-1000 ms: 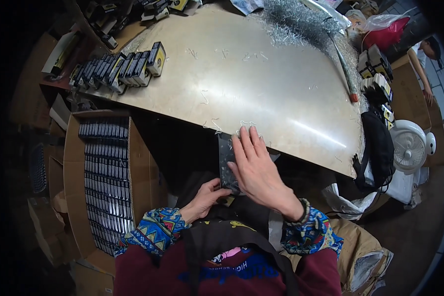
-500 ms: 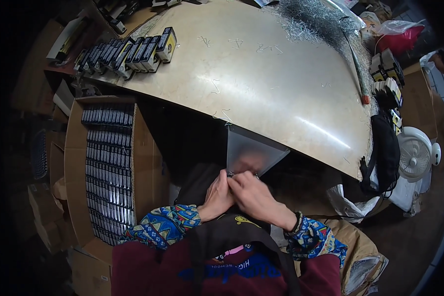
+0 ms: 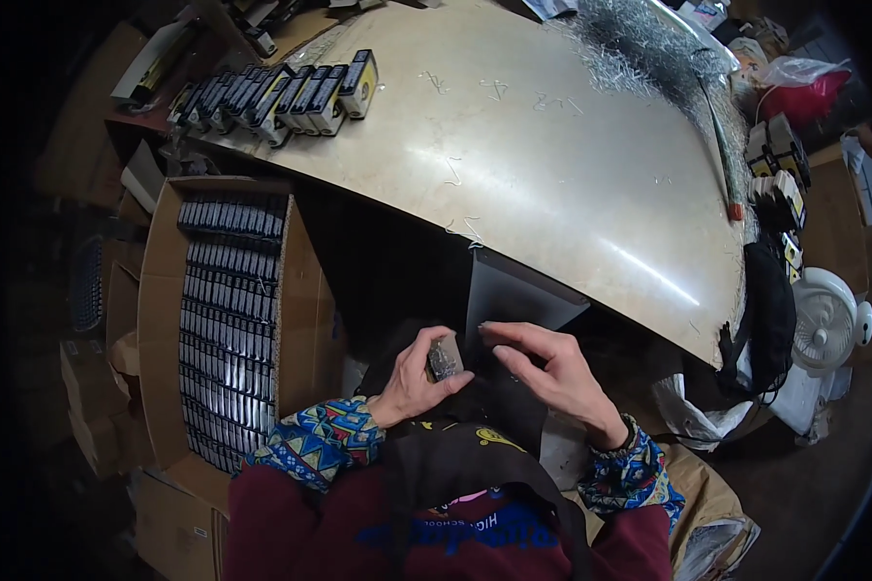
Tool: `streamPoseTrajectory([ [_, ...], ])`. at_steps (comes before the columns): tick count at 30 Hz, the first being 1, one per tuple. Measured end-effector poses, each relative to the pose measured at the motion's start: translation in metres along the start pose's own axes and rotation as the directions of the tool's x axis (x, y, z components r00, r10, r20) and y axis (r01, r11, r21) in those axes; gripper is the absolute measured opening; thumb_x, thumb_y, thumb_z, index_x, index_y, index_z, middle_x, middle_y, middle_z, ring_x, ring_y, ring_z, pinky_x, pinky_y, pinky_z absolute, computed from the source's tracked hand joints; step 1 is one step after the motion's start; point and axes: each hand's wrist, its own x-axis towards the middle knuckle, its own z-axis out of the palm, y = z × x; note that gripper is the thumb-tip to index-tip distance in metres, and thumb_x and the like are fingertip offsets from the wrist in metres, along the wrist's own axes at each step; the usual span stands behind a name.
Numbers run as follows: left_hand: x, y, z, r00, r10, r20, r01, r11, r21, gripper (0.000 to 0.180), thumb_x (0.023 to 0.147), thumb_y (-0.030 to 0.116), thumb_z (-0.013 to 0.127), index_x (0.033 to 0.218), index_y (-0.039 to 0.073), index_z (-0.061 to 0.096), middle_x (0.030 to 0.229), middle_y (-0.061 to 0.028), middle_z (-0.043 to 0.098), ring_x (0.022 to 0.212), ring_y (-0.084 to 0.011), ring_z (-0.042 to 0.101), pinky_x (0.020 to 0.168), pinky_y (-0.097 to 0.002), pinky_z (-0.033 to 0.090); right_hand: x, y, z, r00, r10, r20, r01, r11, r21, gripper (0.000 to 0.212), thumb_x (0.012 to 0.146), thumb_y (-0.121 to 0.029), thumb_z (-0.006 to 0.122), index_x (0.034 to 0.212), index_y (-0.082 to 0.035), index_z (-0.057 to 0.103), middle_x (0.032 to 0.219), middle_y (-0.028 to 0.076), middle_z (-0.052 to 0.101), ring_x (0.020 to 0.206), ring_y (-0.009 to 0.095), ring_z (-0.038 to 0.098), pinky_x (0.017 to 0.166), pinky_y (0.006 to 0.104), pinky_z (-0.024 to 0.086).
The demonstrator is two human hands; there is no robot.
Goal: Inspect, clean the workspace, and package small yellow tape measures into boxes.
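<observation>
A small box [image 3: 446, 359], its end showing a jumble of fine metal pieces, is gripped between the thumb and fingers of my left hand [image 3: 413, 383]. To its right, my right hand [image 3: 555, 373] is apart from the box, thumb and index finger parted with nothing visible between them. Just beyond both hands, a grey metal panel [image 3: 520, 293] slopes down from the table edge. Thin bent wire pieces [image 3: 469, 232] lie on the table's near edge above the panel.
A metal-topped table [image 3: 543, 174] spans the far side. At its left stand several small boxes [image 3: 357, 85]; a heap of wire pieces [image 3: 630, 58] lies at the back right. An open carton [image 3: 286, 290] packed with boxes is at my left, a white fan [image 3: 824, 320] at right.
My hands have come apart from their pinch together. The small box now shows in my left hand, while my right has moved right and opened. The view has shifted slightly.
</observation>
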Motion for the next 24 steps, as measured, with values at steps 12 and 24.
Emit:
streamPoseTrajectory([
  [12, 0.042, 0.040, 0.016, 0.890, 0.444, -0.103, -0.415, 0.882, 0.222, 0.090, 0.063, 0.010, 0.085, 0.139, -0.001, 0.038, 0.119, -0.0187, 0.053, 0.105, -0.0335, 0.056, 0.089, -0.0385, 0.047, 0.011, 0.001, -0.001, 0.932, -0.274, -0.235, 0.118, 0.846, -0.519, 0.020, 0.086, -0.007, 0.066, 0.105, -0.001, 0.068, 0.077, 0.013, 0.066, 0.071, 0.018, 0.065, 0.062, 0.0309, 0.050],
  [24, 0.056, 0.060, 0.008, 0.942, 0.310, -0.128, -0.275, 0.932, 0.236, 0.090, 0.068, 0.016, 0.081, 0.142, 0.003, 0.032, 0.117, -0.0204, 0.054, 0.105, -0.0371, 0.057, 0.090, -0.0429, 0.047, 0.020, -0.011, -0.012, 0.897, -0.122, -0.425, 0.054, 0.984, -0.167, 0.019, 0.087, -0.007, 0.068, 0.104, 0.000, 0.069, 0.088, 0.012, 0.071, 0.077, 0.014, 0.066, 0.073, 0.0250, 0.051],
])
